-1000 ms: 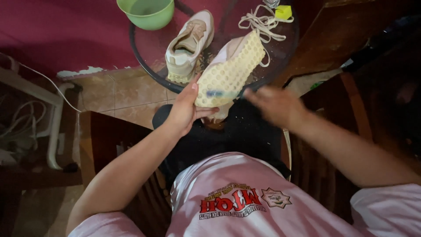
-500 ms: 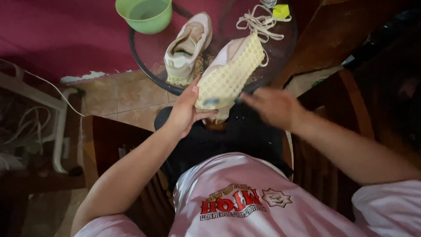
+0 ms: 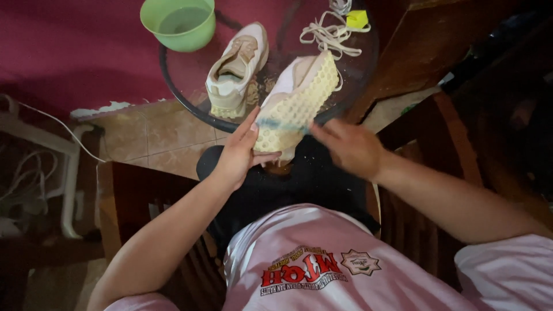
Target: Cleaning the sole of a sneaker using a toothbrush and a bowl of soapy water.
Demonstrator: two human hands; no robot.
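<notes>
My left hand grips the heel end of a pale sneaker turned sole-up, its yellowish waffle tread facing me. My right hand holds a small brush with a blue-green head, blurred, pressed across the tread near the heel. The shoe's toe points away over the round glass table. The matching second sneaker lies upright on the table to the left, without laces.
A green plastic basin with water stands at the table's far left. Loose laces and a small yellow object lie at the far side. Dark wooden chair arms flank my lap. White cables run at left.
The brush has slid across the sole toward the left while my right hand shifted slightly. My left hand keeps its grip on the shoe.
</notes>
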